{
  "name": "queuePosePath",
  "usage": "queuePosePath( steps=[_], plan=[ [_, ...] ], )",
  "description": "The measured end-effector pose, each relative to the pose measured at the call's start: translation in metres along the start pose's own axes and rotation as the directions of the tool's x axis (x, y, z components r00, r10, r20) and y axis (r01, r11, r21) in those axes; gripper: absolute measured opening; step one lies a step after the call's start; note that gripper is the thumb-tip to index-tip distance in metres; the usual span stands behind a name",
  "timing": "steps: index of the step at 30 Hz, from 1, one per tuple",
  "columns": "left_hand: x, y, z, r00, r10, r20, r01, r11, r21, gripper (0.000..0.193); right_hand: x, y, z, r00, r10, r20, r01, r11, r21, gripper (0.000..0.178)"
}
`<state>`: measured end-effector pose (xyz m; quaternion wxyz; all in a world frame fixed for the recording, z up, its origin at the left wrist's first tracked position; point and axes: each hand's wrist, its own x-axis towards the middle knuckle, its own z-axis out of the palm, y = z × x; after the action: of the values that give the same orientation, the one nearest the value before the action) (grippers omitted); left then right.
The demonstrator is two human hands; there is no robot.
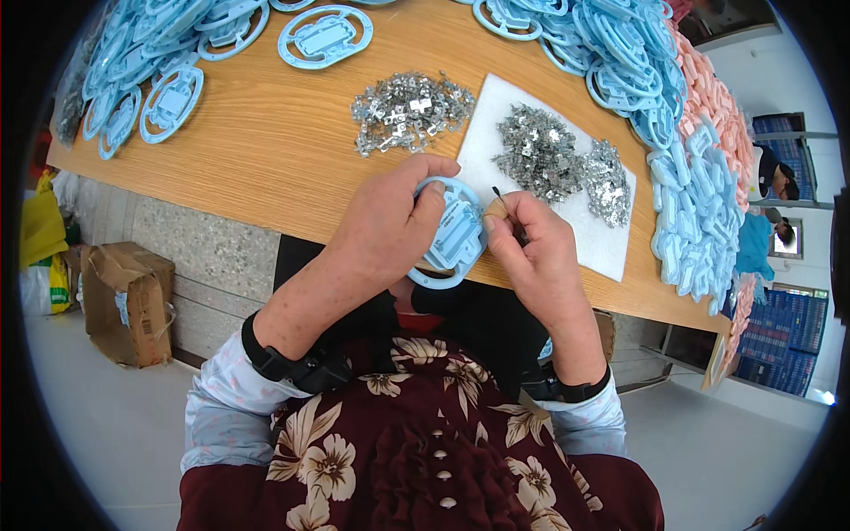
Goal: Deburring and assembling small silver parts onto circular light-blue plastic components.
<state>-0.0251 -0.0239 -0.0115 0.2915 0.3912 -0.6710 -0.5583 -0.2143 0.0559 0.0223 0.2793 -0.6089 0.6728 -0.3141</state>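
Note:
My left hand (390, 217) is closed on the left rim of a light-blue oval plastic housing (459, 232), held tilted at the table's front edge. Its recessed, moulded side shows. Close to the housing's right rim, my right hand (536, 239) pinches a thin dark tool (497, 192), whose tip points up and away. Most of that tool is hidden by the fingers, so its kind cannot be told. Just beyond my right hand, small silvery metal clips (537, 152) lie heaped on a white foam sheet (496, 102).
Another heap of metal pieces (409, 113) lies on the wooden table (257, 150). Blue housings (173, 102) pile up at the far left, and more (620, 57) at the far right. Smaller blue parts (695, 212) and pink parts (717, 97) line the right edge. A cardboard box (128, 305) stands on the floor.

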Motion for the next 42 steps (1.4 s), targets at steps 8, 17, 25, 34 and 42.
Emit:
queuePosePath(
  steps=[8,17,25,34,42],
  plan=[
    [-0.002,0.0,0.002,0.995,0.095,-0.028,-0.091,0.99,0.109,0.027,0.004,-0.03,-0.006,0.999,-0.021,0.038,0.034,0.926,-0.376,0.015],
    [-0.002,-0.002,0.003,0.992,0.119,-0.038,-0.113,0.985,0.128,0.028,0.005,-0.03,-0.01,0.994,0.055,0.097,-0.025,0.959,-0.282,0.015],
    [-0.003,0.004,0.0,0.995,0.101,0.015,-0.102,0.979,0.176,0.028,0.011,-0.032,-0.006,0.994,0.07,0.083,-0.051,0.976,-0.213,0.017],
    [-0.003,-0.005,0.003,0.995,0.104,0.004,-0.104,0.991,0.088,0.029,-0.005,-0.009,0.002,0.997,0.079,0.02,-0.077,0.995,-0.068,0.02],
    [-0.012,0.01,-0.005,0.982,-0.05,0.183,0.128,0.886,-0.446,0.03,-0.015,-0.009,-0.007,0.918,0.295,0.264,-0.395,0.739,0.546,0.023]
  ],
)
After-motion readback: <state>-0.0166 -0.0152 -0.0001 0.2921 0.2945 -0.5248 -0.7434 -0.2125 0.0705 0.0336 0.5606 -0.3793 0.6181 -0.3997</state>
